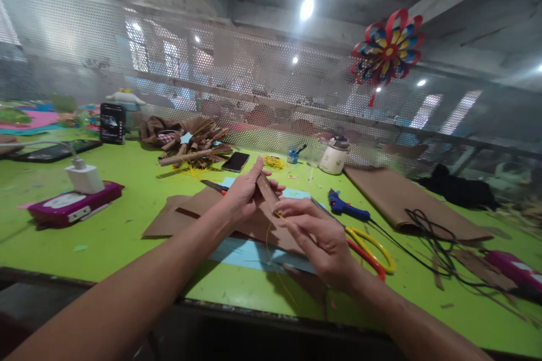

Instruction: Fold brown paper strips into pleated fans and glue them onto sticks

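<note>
My left hand (248,192) is closed around a narrow strip of folded or rolled brown paper (267,190), its thumb pointing up along one side. At the near end of that paper, my right hand (324,237) pinches a thin yellow string (281,216) between thumb and fingers. The string's tail hangs down over the table's front area. Beneath both hands lie brown paper sheets (169,217) and light blue paper (241,254). Scissors with a yellow and red handle (375,248) rest beside my right wrist, their blades partly hidden.
Right of my hands lie a blue glue gun (349,207) with a black cord and a folded brown paper stack (406,197). Behind stand a white jug (333,157), a phone (236,162) and a paper-roll bundle (195,144). A purple power strip (76,203) sits left.
</note>
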A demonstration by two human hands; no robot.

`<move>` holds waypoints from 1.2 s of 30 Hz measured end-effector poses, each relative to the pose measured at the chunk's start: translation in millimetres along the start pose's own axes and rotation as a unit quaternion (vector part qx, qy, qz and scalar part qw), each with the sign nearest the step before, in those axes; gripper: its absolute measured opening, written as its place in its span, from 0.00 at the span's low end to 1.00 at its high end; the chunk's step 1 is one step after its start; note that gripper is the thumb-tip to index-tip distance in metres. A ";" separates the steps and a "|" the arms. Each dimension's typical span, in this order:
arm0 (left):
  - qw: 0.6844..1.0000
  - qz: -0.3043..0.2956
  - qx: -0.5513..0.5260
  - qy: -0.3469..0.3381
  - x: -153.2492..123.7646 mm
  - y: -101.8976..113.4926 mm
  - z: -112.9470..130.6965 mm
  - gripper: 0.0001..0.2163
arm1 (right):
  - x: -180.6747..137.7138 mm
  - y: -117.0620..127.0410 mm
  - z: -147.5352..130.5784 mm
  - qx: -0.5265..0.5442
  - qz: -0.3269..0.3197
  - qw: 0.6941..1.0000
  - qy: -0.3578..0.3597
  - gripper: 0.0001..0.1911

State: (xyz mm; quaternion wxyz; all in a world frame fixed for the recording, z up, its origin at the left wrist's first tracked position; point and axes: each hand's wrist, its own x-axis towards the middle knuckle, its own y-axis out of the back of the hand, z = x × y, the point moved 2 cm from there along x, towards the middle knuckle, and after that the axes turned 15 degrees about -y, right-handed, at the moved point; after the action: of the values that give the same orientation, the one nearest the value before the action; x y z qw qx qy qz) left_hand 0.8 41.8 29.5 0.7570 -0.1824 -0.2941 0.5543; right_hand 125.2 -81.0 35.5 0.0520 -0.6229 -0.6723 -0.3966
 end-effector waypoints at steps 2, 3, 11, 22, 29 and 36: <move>1.000 0.003 0.000 0.008 1.0 1.7 -2.1 0.15 | -0.5 -2.6 -1.7 0.039 -0.044 0.998 -0.014 0.11; 1.000 0.006 0.000 0.010 1.5 2.4 -2.7 0.14 | -0.1 -3.1 -0.7 0.067 -0.057 0.996 -0.031 0.11; 1.000 -0.019 0.004 -0.025 6.0 1.4 2.3 0.15 | 13.5 17.2 25.5 0.376 0.019 0.909 -0.177 0.14; 0.972 -0.114 0.161 0.131 -2.4 4.4 -5.0 0.23 | 24.5 72.4 46.3 0.312 0.163 0.926 -0.140 0.10; 0.879 -0.139 0.456 0.032 9.5 5.8 15.0 0.22 | 28.4 97.8 64.3 0.334 0.175 0.913 -0.155 0.09; 0.701 0.137 0.551 -0.432 4.9 3.5 73.7 0.12 | 28.5 98.4 65.9 0.341 0.165 0.912 -0.159 0.09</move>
State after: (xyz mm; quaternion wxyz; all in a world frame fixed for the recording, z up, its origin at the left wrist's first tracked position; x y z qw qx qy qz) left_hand -48.5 43.9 84.6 0.4286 0.4881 -0.2028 0.7328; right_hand 233.4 -27.9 52.9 0.2185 -0.7244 -0.6534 -0.0253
